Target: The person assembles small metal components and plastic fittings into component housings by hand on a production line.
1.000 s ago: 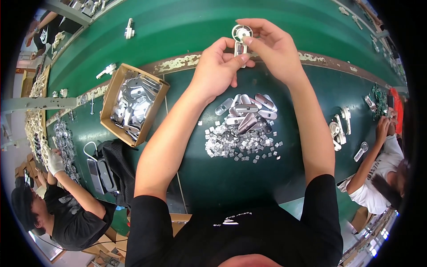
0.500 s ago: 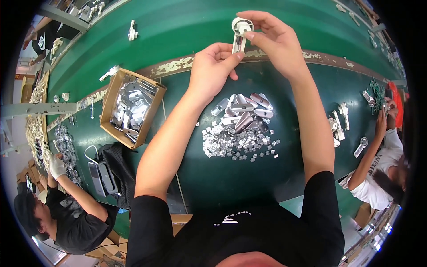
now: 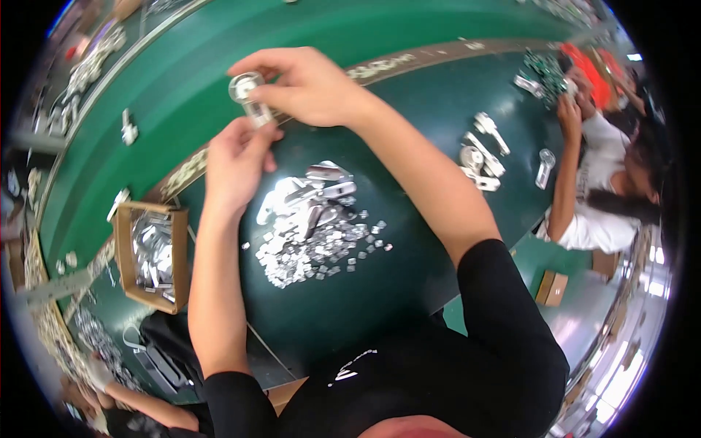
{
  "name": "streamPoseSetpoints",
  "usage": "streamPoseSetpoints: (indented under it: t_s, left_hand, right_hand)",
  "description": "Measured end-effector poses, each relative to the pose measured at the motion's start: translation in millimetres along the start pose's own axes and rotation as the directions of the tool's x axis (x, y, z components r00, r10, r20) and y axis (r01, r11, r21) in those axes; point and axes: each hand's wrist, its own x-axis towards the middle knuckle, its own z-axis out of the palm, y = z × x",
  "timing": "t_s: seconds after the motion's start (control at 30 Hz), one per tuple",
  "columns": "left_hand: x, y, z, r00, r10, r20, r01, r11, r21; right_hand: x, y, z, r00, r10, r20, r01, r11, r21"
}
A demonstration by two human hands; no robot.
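Both my hands hold one white plastic part (image 3: pixel 258 112) with a round, spoked head and a short, narrow handle, at the near edge of the green belt. My left hand (image 3: pixel 235 157) pinches the handle's lower end between thumb and fingers. My right hand (image 3: pixel 307 87) grips the round head, thumb on its hub and fingers curled around the far side. Nearer me on the dark green table lies a heap of shiny oblong metal plates (image 3: pixel 330 173). Small clear square pieces (image 3: pixel 310 252) are spread just in front of the plates.
A cardboard box (image 3: pixel 180 255) of metal plates stands left, near a black bag (image 3: pixel 169 336). Similar white parts (image 3: pixel 483 162) lie right; another (image 3: pixel 128 128) rests on the green belt (image 3: pixel 182 95). Co-workers' hands work at far right (image 3: pixel 573 102) and lower left (image 3: pixel 98 372).
The whole view has turned, so table, box and heap appear further left and tilted. My hands and the white part also sit further left in the picture; both hands keep hold of it.
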Motion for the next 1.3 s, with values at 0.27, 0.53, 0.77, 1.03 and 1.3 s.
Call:
streamPoseSetpoints:
  t_s: [0.27, 0.53, 0.77, 1.03, 1.3]
  left_hand:
    - [3.8, 2.0, 4.6, 0.979, -0.014, -0.201, -0.032, 0.974, -0.225]
    - [11.8, -1.0, -13.2, 0.986, -0.069, -0.153, -0.048, 0.760, -0.648]
    - [14.7, -12.3, -26.9, 0.993, -0.045, -0.111, -0.071, 0.527, -0.847]
    - [19.8, -14.8, -21.2, 0.992, -0.053, -0.112, -0.059, 0.594, -0.802]
    - [12.4, -5.8, -13.4, 0.996, -0.015, -0.083, -0.049, 0.700, -0.713]
  right_hand:
    - [1.3, 42.5, -46.8, 0.835, -0.247, -0.492, -0.153, 0.754, -0.638]
    - [-11.3, 26.4, -66.5, 0.889, -0.101, -0.448, -0.279, 0.657, -0.701]
    - [-15.6, -23.5, 22.3, 0.911, 0.393, 0.123, -0.372, 0.914, -0.164]
    - [-21.4, -9.3, 51.4, 0.989, -0.147, 0.010, 0.141, 0.929, -0.343]
    - [-17.7, -13.1, 39.9, 0.970, 0.126, -0.208, -0.168, 0.965, -0.200]
